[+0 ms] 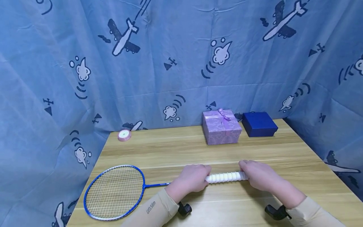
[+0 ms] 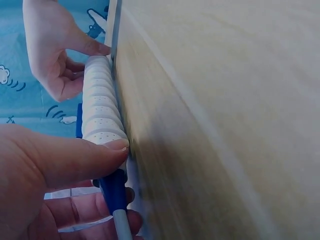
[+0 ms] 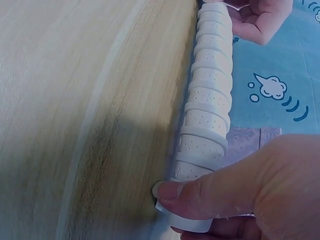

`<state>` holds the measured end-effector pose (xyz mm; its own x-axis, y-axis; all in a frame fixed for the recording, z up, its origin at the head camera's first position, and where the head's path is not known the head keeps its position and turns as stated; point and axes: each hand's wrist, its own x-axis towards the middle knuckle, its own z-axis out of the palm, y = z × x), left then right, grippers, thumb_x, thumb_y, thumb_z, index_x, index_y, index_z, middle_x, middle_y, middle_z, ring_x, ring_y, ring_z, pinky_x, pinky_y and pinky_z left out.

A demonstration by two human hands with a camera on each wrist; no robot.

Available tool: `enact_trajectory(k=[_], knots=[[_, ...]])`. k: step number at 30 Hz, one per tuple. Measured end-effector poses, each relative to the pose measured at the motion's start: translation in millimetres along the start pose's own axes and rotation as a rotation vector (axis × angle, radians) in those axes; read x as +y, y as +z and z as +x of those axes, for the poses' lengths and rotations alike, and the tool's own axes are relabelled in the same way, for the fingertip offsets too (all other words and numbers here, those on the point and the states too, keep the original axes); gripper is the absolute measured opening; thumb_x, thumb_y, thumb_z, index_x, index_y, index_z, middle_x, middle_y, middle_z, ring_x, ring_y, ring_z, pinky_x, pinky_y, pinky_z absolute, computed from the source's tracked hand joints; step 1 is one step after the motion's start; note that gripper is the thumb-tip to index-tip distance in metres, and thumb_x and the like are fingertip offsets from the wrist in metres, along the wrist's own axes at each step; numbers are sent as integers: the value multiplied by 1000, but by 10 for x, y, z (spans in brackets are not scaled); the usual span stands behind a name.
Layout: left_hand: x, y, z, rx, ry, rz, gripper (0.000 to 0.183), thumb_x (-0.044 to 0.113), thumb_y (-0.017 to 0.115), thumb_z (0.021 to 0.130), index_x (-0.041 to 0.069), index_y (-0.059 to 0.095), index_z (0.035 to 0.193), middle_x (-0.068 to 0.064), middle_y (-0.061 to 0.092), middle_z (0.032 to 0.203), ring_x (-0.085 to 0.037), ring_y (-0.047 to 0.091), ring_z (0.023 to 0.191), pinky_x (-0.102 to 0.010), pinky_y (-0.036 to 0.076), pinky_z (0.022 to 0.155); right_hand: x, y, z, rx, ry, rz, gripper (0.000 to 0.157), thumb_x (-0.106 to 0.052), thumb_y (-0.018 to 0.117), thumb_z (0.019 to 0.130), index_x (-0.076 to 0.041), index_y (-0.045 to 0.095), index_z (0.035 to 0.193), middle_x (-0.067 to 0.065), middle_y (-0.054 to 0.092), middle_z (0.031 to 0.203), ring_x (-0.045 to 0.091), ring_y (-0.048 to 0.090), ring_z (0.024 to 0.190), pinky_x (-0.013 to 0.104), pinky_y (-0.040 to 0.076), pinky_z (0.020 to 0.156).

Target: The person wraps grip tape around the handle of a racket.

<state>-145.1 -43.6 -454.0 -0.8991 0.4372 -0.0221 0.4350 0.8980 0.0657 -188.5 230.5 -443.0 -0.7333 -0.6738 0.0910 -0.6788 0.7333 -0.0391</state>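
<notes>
A badminton racket point(image 1: 114, 192) with a blue frame lies across the table, its head to the left and its white wrapped handle point(image 1: 227, 177) to the right. My left hand point(image 1: 191, 178) grips the handle where it meets the blue cone, thumb on the white wrap point(image 2: 102, 110). At the butt end my right hand point(image 1: 259, 175) pinches the handle between thumb and fingers. In the right wrist view the thumb presses on the end of the ridged, perforated grip wrap point(image 3: 207, 105). Part of the shaft is hidden under the left hand.
A lilac gift box point(image 1: 222, 127) with a bow stands at the back of the wooden table point(image 1: 170, 145). Beside it is a dark blue box point(image 1: 260, 124). A pink ribbon roll point(image 1: 124, 135) lies at the back left. Blue patterned curtain point(image 1: 181, 63) hangs behind.
</notes>
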Motion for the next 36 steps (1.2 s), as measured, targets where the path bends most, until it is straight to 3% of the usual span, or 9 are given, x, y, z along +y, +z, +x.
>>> enact_trajectory(k=[9,14,19,29,36], knots=[[-23,22,-35,8,-20,-16,22,36,80,88,28,61,96,11,63,86,-9,57,75,-27,47,58,25,23,10,10,-15,10,34,4,79,79,-20,56,85,-10,57,79,9,54,68,31,47,54],[-102,35,-128,27,-27,-14,24,39,79,89,25,65,104,8,65,94,-12,59,81,-27,50,63,58,22,2,-7,-19,33,34,5,79,80,-20,56,86,-11,57,80,7,53,69,30,47,55],[-274,9,-294,38,-42,9,24,35,81,87,23,66,102,7,64,92,-13,59,83,-27,52,68,115,18,-9,-19,-10,56,33,4,78,82,-20,55,87,-11,56,80,6,51,69,30,45,55],[-750,7,-703,70,-131,-29,23,18,82,82,24,60,79,10,59,78,-9,56,70,-27,45,55,140,14,-28,29,-9,51,33,1,79,82,-22,55,84,-13,55,78,5,52,67,29,45,53],[-843,-27,-811,87,-151,-38,21,20,82,84,24,62,77,11,59,76,-8,55,68,-27,46,54,175,3,-37,5,-3,55,33,1,80,81,-20,56,86,-12,55,78,5,49,67,30,44,53]])
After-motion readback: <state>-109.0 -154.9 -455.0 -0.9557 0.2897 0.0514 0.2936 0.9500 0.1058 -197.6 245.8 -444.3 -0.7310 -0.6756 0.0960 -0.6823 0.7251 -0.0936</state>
